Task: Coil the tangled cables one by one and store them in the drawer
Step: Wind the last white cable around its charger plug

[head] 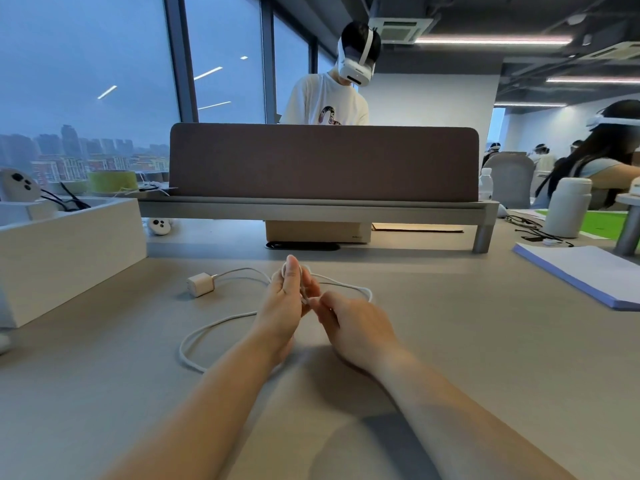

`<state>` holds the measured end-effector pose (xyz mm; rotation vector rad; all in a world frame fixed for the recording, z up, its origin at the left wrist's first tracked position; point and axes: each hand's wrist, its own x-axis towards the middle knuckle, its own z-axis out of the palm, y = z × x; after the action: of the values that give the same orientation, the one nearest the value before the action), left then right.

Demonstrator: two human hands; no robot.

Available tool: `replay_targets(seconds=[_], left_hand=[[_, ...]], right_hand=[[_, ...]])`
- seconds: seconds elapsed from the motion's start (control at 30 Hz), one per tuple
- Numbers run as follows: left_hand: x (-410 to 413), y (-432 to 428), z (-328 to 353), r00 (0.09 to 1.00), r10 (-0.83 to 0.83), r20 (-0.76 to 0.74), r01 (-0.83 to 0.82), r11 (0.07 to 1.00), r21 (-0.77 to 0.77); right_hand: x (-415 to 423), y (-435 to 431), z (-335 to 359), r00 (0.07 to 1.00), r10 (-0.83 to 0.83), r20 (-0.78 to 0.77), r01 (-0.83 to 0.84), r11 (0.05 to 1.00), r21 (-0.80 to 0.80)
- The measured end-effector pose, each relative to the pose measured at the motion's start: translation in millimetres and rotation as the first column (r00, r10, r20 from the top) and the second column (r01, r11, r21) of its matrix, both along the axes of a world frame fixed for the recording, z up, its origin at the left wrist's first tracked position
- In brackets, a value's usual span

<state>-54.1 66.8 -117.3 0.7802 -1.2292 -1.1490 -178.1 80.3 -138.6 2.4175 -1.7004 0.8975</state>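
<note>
A white charging cable lies in loose loops on the beige desk, its far end plugged into a small white power adapter. My left hand is raised over the middle of the desk and holds a small loop of the cable around its fingers. My right hand is just to its right and pinches the cable's free end near the left palm. A white open box, perhaps the drawer, stands at the left with black cables in it.
A brown partition on a grey shelf closes the desk's far side, with a cardboard box under it. A paper stack and a white bottle are at the right. People sit and stand behind and at the right.
</note>
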Motion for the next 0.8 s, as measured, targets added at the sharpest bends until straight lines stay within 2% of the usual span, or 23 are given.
replay_targets(seconds=[0.13,0.3,0.47,0.67,0.8], left_hand=[[2,2,2,0.991,-0.081,-0.108,0.083,0.996,0.015],[12,-5,4,0.996,0.024,-0.089,-0.018,0.997,0.070],[16,-7,-2,0.993,0.076,0.086,-0.080,0.996,0.036],[13,-10,-3,0.958,0.154,0.243,-0.144,0.988,-0.057],[9,-8,-4,0.927,0.109,0.360,-0.072,0.991,-0.113]], right_hand=[[0,0,-3,1.000,-0.002,-0.008,0.002,0.999,0.043],[-1,1,-1,0.999,0.007,-0.044,-0.004,0.997,0.076],[0,5,0,0.992,0.065,-0.107,-0.060,0.997,0.055],[4,11,0,0.971,0.158,-0.180,-0.188,0.968,-0.169],[6,11,4,0.968,0.199,-0.153,-0.237,0.926,-0.293]])
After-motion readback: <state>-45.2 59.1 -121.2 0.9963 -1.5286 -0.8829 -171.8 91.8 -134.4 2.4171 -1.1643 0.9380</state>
